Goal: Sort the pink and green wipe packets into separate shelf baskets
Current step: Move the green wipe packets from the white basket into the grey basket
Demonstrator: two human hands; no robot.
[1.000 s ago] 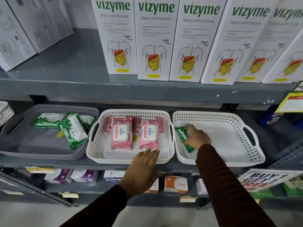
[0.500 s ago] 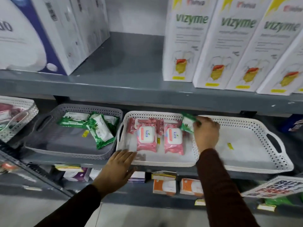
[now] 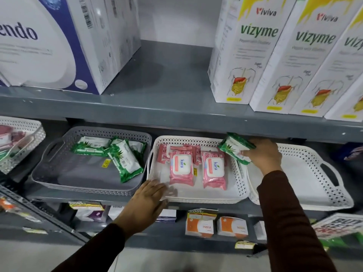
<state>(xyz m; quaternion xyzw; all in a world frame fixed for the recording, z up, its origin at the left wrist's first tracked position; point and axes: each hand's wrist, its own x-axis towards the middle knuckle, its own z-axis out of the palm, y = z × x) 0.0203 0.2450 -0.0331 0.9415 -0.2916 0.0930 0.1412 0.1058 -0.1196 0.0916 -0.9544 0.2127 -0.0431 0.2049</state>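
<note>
My right hand grips a green wipe packet, lifted above the rim between the middle white basket and the right white basket. The middle basket holds several pink packets. At the left, a grey basket holds green packets. My left hand rests flat with fingers spread on the front left corner of the middle basket, holding nothing.
The upper shelf edge hangs close above the baskets, carrying tall Vizyme boxes and a blue-and-white box. Another white basket with pink items sits at the far left. Small boxes line the lower shelf.
My right hand lifted the green packet out of the right basket and carried it left over the rim. My left hand slid left along the middle basket's front. The view shifted left.
</note>
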